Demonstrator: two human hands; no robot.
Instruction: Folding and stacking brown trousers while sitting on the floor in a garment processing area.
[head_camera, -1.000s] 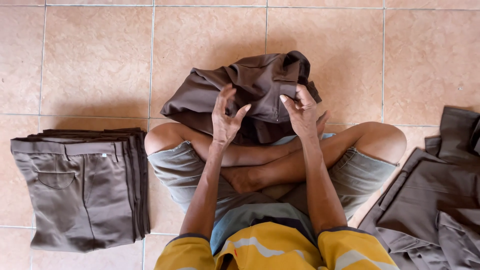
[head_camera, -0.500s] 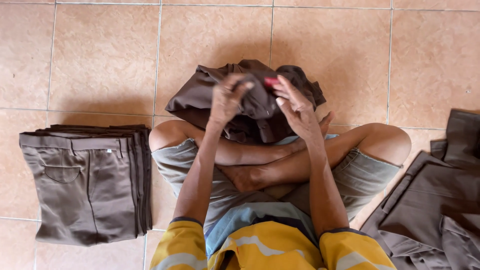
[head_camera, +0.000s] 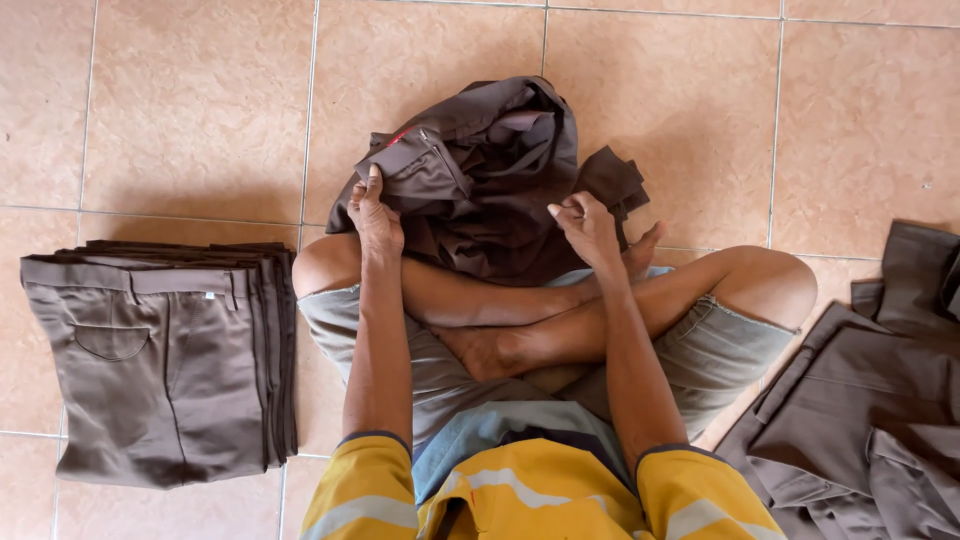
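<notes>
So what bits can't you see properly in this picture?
Head view only:
- The crumpled dark brown trousers: the underside and how many pieces are bunched there, hidden by their own folds.
- The left hand grips the cloth; the right hand is curled, so what its fingers pinch is hidden.
- The neat stack of folded brown trousers: only the top pair shows.
- The loose brown garments at right: cut off by the frame edge.

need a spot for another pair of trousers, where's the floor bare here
Bare tile floor lies beyond the folded stack, and more right of the crumpled trousers. Crowded: the lap, where left hand and right hand work, and the loose pile.
</notes>
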